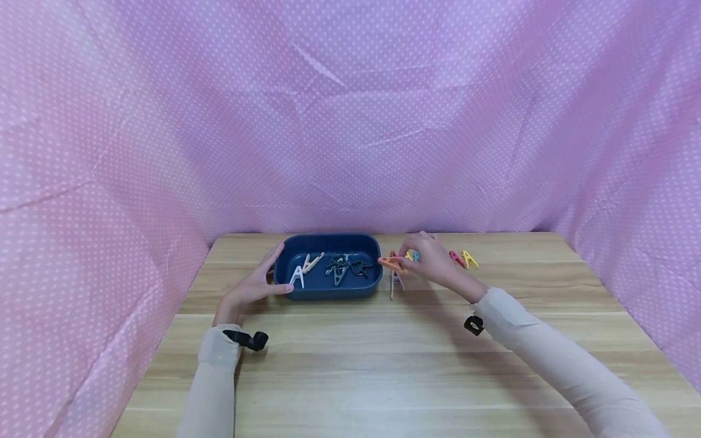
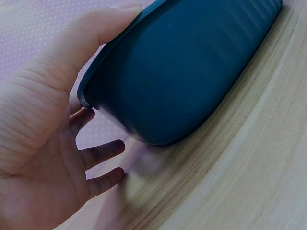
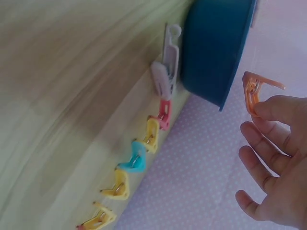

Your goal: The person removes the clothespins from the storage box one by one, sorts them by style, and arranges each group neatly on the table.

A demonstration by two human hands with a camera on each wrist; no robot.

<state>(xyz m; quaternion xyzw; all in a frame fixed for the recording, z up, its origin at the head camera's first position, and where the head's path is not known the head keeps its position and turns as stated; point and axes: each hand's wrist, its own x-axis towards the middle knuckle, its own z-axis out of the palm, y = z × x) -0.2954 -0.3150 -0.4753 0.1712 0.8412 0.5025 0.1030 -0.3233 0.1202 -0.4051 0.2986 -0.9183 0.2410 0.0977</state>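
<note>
My left hand [image 1: 253, 288] holds the left end of a dark blue plastic tub [image 1: 331, 294], thumb on the rim; in the left wrist view the other fingers are spread below the rim. Inside the tub lie a white clothespin [image 1: 297, 276], a cream clothespin [image 1: 311, 263] and several dark green clothespins [image 1: 341, 274]. My right hand [image 1: 429, 258] pinches an orange clothespin [image 3: 251, 93] between thumb and index finger, just beyond the tub's right rim. The right wrist view shows its other fingers loosely bent.
Right of the tub, a row of clothespins lies on the wooden table [image 1: 350, 365]: pale pink-white ones [image 3: 168, 62], a red one [image 3: 164, 115], yellow ones [image 3: 152, 134] and a blue one [image 3: 137, 157]. A pink dotted cloth [image 1: 350, 121] hangs behind the table and along its sides.
</note>
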